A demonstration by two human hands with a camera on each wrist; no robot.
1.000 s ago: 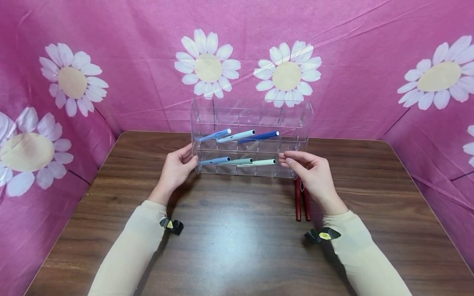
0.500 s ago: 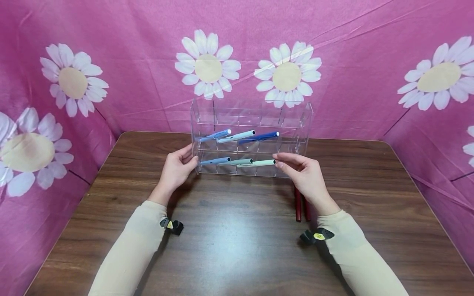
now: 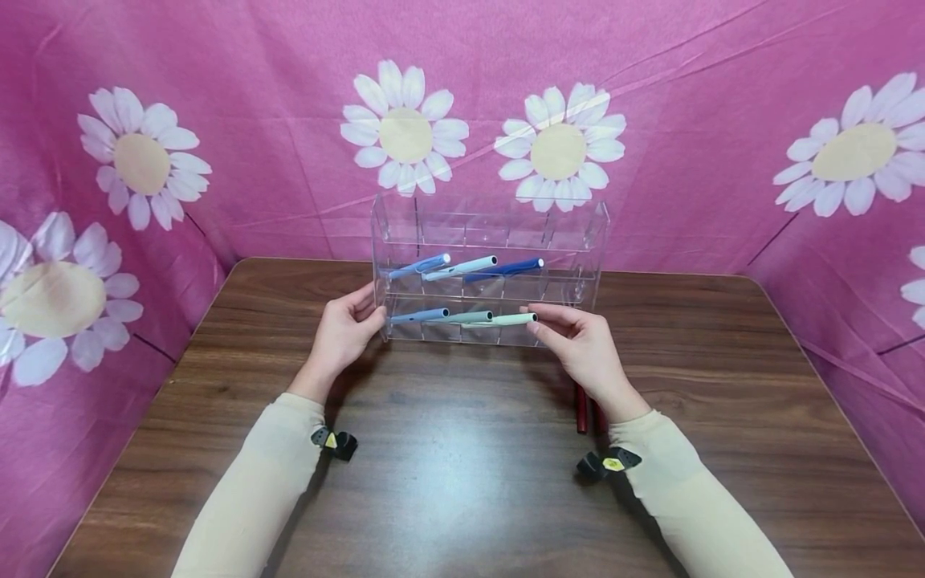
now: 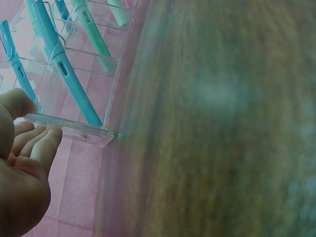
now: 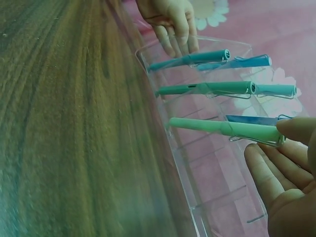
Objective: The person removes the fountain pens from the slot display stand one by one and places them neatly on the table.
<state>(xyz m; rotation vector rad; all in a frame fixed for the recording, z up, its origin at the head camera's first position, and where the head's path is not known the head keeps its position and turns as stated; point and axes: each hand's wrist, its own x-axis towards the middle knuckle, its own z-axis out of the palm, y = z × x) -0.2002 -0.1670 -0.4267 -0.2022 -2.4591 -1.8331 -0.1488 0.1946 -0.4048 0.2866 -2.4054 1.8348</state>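
A clear acrylic pen rack stands at the table's back. My left hand grips its left side panel, thumb in front and fingers behind, as the left wrist view confirms. At the lowest tier, my right hand pinches the cap end of a mint-green pen between thumb and fingers. The pen's other end still lies in the rack. To its left in that tier are a grey-green pen and a slate-blue pen. The tier above holds a blue pen, a pale-blue pen and a dark-blue pen.
Dark red pens lie on the wooden table at the rack's right front, partly hidden by my right hand and wrist. A pink cloth with white daisies hangs behind and at both sides.
My right hand has moved left from the rack's right part to the mint-green pen, and its fingertips have come round the cap end. The left hand and the rack have stayed put.
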